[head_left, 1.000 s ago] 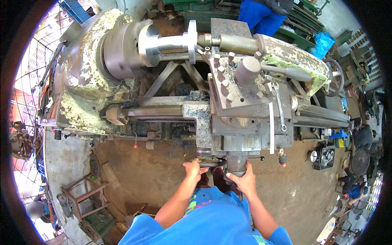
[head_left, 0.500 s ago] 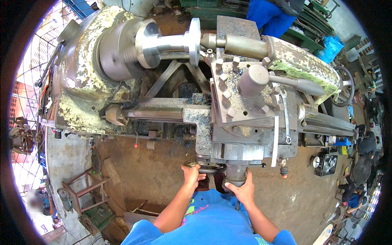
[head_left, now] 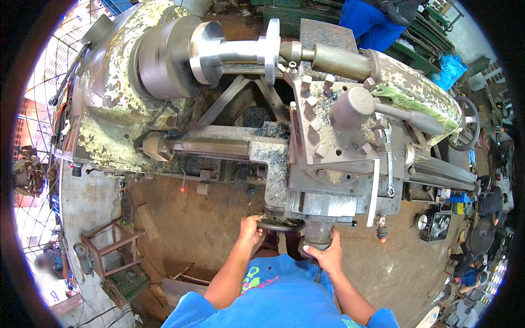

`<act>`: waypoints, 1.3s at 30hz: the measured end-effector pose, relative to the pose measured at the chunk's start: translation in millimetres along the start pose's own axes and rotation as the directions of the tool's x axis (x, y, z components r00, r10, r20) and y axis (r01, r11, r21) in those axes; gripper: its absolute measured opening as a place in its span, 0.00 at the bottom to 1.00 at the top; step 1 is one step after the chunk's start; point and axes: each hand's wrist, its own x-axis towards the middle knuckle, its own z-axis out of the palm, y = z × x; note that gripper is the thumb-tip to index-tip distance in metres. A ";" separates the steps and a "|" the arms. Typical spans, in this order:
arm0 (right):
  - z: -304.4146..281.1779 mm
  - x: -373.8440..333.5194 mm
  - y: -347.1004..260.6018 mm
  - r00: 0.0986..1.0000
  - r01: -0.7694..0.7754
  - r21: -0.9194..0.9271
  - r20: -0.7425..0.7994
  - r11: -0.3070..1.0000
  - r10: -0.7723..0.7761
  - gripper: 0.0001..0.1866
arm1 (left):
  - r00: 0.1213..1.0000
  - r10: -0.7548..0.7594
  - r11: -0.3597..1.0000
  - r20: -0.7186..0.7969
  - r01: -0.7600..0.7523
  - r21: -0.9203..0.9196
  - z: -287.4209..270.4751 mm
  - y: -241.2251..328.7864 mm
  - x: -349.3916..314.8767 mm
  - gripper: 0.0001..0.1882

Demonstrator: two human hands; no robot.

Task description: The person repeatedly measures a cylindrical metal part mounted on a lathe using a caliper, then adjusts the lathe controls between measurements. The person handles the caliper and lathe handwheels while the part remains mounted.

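At the front of a lathe, my left hand [head_left: 251,229] is closed round the left side of the rim of a dark handwheel [head_left: 284,225]. My right hand [head_left: 327,255] wraps the round metal end of the cross-slide handle [head_left: 316,234], its thumb lying on the near side. Beyond, a spool-shaped shiny metal workpiece [head_left: 240,50] sits between the chuck [head_left: 168,59], blurred as if spinning, and the tailstock centre [head_left: 295,52]. The square tool post [head_left: 339,145], dusted with chips, has its cutting tip near the workpiece's right flange; contact is unclear.
A combination spanner [head_left: 390,169] and a white strip [head_left: 373,194] lie on the carriage right of the tool post. Dark chips cover the bed. A person in blue trousers [head_left: 366,24] stands behind the machine. A rusty metal frame [head_left: 115,246] stands at left.
My left hand has shifted slightly left and up round the handwheel rim. The right hand keeps its hold. The lathe appears a little further right in the picture.
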 end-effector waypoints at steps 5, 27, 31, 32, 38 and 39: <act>-1.5 2.1 1.8 1.000 -0.008 0.021 0.009 1.000 0.007 0.59 | 0.999 0.048 0.999 -0.011 -0.048 0.022 -5.0 -4.6 16.0 0.09; -2.2 1.6 -3.0 1.000 0.008 0.004 -0.011 1.000 -0.008 0.59 | 0.982 0.115 0.990 -0.150 -0.125 -0.060 11.7 -22.4 16.8 0.05; -2.4 -0.3 -4.2 0.999 0.041 0.039 -0.016 0.998 -0.040 0.59 | 0.979 0.153 0.984 -0.133 -0.163 -0.067 15.2 -23.5 7.7 0.20; -2.5 -0.6 -4.1 1.000 0.011 0.037 -0.008 0.999 -0.011 0.59 | 0.975 0.166 0.982 -0.145 -0.177 -0.069 13.2 -22.5 8.6 0.28; -1.7 1.1 0.4 0.999 -0.037 0.052 0.017 0.998 0.036 0.60 | 0.994 0.082 0.996 -0.067 -0.084 -0.024 -1.2 -20.0 26.2 0.13; -1.8 1.2 1.6 0.999 -0.035 0.052 0.017 0.998 0.034 0.60 | 0.995 0.087 0.995 -0.058 -0.089 -0.042 -2.2 -20.6 28.9 0.11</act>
